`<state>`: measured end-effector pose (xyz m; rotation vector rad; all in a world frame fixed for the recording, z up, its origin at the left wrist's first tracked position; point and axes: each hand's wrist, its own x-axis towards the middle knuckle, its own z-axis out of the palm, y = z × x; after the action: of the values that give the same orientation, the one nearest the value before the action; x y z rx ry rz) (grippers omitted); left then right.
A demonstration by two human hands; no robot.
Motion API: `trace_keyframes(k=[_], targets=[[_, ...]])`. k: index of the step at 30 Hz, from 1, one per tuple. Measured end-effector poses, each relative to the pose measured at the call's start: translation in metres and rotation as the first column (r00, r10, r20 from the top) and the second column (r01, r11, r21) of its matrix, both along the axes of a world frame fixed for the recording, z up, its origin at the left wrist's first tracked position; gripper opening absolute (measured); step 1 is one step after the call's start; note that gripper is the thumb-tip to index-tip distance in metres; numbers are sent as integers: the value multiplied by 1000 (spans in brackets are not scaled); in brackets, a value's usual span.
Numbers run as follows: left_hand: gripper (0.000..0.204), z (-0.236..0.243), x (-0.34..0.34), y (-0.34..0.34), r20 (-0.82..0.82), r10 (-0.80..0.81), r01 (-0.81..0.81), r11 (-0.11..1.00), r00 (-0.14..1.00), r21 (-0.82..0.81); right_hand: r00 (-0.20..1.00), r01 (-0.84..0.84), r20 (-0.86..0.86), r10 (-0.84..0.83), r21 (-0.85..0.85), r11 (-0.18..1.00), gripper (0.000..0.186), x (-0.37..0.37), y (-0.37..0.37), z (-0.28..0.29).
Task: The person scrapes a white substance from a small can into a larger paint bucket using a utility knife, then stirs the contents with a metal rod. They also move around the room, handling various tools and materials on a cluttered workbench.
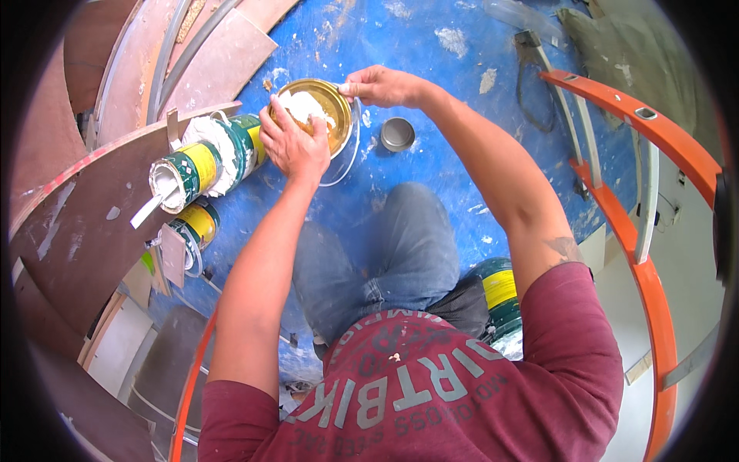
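Observation:
A round golden paint can (336, 110), its mouth turned up toward me, has a lump of white paste inside. My left hand (299, 144) grips its near left side, fingers curved over the rim and thumb across the near edge. My right hand (382, 86) is closed at the far right rim, thumb and fingers pinched on the edge. The can's thin wire handle (356, 146) hangs down its right side. A small grey round tin (397, 134) stands on the blue floor just right of the can.
Left are green-and-yellow paint cans (202, 167) smeared with white, one with a white scraper-like strip (146, 212) sticking out. Another can (198, 223) sits below. A curved wooden panel (85, 185) runs along the left, an orange ladder (623, 204) along the right. A green bucket (499, 292) stands beside my leg.

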<state>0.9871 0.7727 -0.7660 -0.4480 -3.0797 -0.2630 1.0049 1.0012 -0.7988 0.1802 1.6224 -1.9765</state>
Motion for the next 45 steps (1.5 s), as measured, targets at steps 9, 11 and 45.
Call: trace_keyframes(k=[9, 11, 45], targets=[[83, -4, -1, -3, -35, -18, 18, 1000, 999, 12, 897, 34, -303, 322, 774, 633, 35, -20, -13, 38], [84, -3, 1, -3, -27, -14, 14, 1000, 1000, 16, 883, 48, -350, 314, 732, 680, 36, -26, -9, 24], [84, -3, -28, -24, -67, -329, 335, 935, 942, 112, 775, 6, -413, 478, 762, 648, 37, -53, 0, 30]])
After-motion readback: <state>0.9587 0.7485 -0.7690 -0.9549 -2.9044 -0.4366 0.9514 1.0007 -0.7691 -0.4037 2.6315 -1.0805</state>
